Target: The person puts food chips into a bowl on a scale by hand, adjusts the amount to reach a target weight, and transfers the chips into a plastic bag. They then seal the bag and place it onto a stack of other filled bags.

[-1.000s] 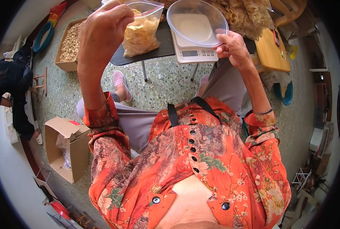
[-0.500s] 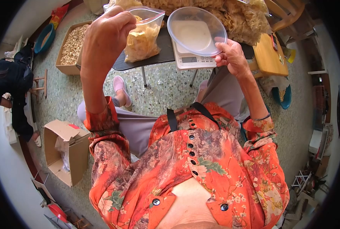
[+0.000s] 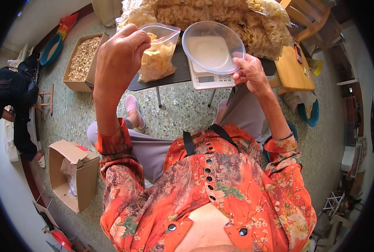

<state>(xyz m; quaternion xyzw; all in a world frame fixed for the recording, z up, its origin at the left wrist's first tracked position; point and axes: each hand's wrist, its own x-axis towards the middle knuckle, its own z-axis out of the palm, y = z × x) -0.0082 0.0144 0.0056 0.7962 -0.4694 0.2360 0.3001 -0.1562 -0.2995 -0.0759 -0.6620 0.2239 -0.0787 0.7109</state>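
Observation:
My left hand (image 3: 126, 54) pinches the top edge of a clear zip-top bag (image 3: 157, 65), which holds pale yellow dried slices and rests on the dark table. My right hand (image 3: 253, 75) grips the rim of a round, clear plastic bowl (image 3: 233, 40) with thumb and fingers. The bowl is tilted over a white digital kitchen scale (image 3: 201, 81), and nothing shows inside it. Part of the scale's platform is seen through the bowl. I cannot read the scale's display.
Filled bags (image 3: 195, 12) are piled along the back of the table (image 3: 180, 63). A wooden chair (image 3: 294, 69) stands right. To the left are a carton of dried pieces (image 3: 82, 59), an open cardboard box (image 3: 75, 176) and another person in dark clothes (image 3: 14, 92). Teal basins (image 3: 52, 50) sit on the floor.
The whole view has shifted, so the table and both hands sit slightly lower in the picture. Both hands keep their holds on the bag and bowl.

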